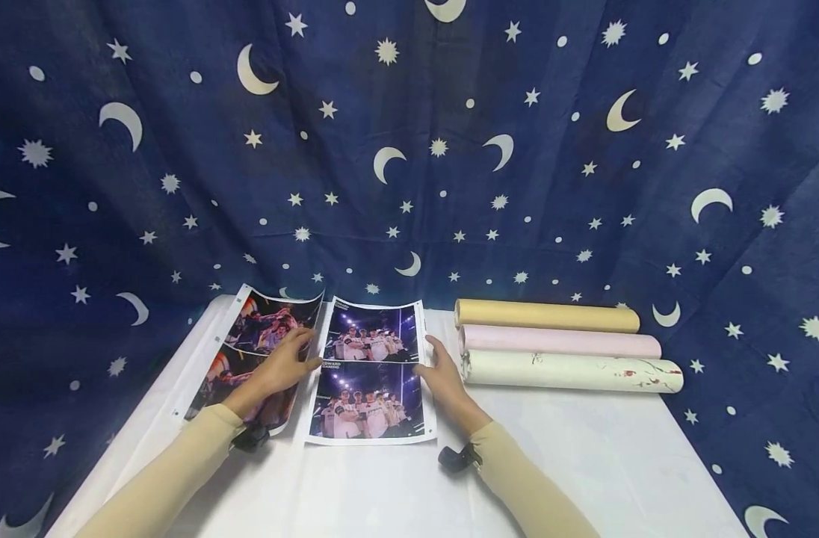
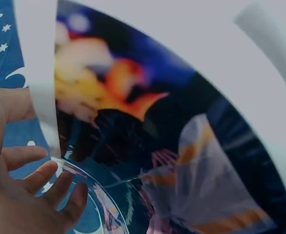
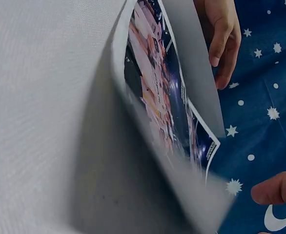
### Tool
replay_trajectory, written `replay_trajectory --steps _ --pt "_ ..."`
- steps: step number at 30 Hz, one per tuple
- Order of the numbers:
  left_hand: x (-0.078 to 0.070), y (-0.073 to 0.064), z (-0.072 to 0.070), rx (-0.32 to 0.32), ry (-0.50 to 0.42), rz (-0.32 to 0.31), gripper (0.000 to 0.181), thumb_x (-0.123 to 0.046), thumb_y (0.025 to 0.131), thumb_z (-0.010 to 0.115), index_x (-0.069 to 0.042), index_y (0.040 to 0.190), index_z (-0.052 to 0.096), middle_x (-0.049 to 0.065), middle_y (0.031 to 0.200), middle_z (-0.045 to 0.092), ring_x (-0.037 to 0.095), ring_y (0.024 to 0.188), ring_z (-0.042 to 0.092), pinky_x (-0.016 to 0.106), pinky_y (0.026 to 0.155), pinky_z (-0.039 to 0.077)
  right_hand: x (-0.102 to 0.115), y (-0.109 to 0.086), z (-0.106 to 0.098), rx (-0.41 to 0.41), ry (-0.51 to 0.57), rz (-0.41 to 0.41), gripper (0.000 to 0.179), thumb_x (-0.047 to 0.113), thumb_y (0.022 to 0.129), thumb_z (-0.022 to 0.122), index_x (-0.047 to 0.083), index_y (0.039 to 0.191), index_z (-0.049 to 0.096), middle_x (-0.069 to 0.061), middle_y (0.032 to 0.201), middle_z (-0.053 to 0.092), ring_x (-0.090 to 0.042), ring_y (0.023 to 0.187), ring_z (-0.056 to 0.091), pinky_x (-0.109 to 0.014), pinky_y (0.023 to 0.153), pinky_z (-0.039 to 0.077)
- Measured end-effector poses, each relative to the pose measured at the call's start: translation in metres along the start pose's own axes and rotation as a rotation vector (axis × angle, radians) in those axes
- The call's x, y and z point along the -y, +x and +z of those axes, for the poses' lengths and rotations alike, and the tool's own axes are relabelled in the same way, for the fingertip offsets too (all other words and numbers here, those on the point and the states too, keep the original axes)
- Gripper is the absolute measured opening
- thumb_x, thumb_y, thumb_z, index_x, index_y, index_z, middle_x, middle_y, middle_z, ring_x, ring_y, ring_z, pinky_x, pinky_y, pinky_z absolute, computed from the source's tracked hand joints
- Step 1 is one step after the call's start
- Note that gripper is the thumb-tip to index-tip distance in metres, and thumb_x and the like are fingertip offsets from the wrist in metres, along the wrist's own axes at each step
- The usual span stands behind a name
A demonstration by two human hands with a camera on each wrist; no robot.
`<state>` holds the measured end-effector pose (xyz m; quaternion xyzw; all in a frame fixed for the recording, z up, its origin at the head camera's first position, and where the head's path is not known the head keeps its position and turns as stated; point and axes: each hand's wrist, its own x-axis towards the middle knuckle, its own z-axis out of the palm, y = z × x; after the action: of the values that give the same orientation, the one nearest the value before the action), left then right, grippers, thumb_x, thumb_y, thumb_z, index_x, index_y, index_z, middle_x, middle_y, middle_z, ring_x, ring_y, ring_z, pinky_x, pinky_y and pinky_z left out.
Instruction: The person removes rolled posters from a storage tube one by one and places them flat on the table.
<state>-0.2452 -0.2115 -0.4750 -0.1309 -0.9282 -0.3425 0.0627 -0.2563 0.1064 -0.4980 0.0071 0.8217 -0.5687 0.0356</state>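
Two glossy printed sheets lie side by side on the white table. The left sheet [image 1: 211, 373] shows a stage scene twice, and its right side curls up. The right sheet [image 1: 369, 403] repeats a group photo marked "Edward Gaming". My left hand [image 1: 282, 366] is over the left sheet's right side, fingertips near the right sheet's left edge; its fingers look loosely spread in the left wrist view. At the right sheet's right edge is my right hand [image 1: 446, 377], fingers apart. Only part of that hand [image 3: 277, 189] shows in the right wrist view, beside the lifted sheet edge.
Three rolls lie stacked front to back at the right rear: a yellow roll [image 1: 547, 315], a pink roll [image 1: 560, 341] and a white floral roll [image 1: 574, 372]. A dark blue curtain [image 1: 409, 97] with moons and stars hangs behind the white table [image 1: 356, 493].
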Motion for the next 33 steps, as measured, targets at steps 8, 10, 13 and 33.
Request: replay_trajectory --steps 8,10,13,33 --pt "-0.002 -0.003 -0.018 -0.039 -0.046 -0.029 0.058 -0.012 0.092 0.065 0.008 0.141 0.042 0.030 0.146 0.038 0.054 0.134 0.038 0.067 0.109 0.033 0.011 -0.007 -0.011 -0.008 0.042 -0.077 0.073 0.007 0.082 0.064 0.016 0.149 0.038 -0.019 0.158 0.033 -0.040 0.144 0.034 -0.054 0.118 0.029" --pt "-0.004 -0.005 -0.024 -0.059 -0.056 -0.030 0.058 -0.014 0.092 0.065 0.006 0.142 0.043 0.030 0.147 0.037 0.053 0.135 0.036 0.067 0.110 0.031 0.014 -0.011 -0.014 0.002 0.075 -0.096 0.072 0.006 0.082 0.063 0.015 0.149 0.038 -0.017 0.159 0.031 -0.040 0.145 0.034 -0.052 0.118 0.030" --pt "-0.008 -0.010 -0.033 -0.081 -0.061 -0.038 0.059 -0.018 0.093 0.065 0.002 0.143 0.043 0.029 0.152 0.034 0.052 0.138 0.033 0.067 0.111 0.029 0.018 -0.017 -0.019 0.024 0.107 -0.119 0.071 0.005 0.084 0.062 0.014 0.150 0.036 -0.014 0.160 0.030 -0.038 0.145 0.034 -0.049 0.119 0.030" --pt "-0.069 -0.032 -0.032 -0.141 -0.184 0.099 0.056 -0.012 0.094 0.064 -0.004 0.145 0.043 0.020 0.151 0.041 0.044 0.137 0.041 0.061 0.108 0.038 0.043 -0.056 -0.083 0.040 0.189 -0.267 0.065 -0.004 0.090 0.057 0.006 0.150 0.033 -0.014 0.155 0.036 -0.034 0.143 0.037 -0.050 0.119 0.029"
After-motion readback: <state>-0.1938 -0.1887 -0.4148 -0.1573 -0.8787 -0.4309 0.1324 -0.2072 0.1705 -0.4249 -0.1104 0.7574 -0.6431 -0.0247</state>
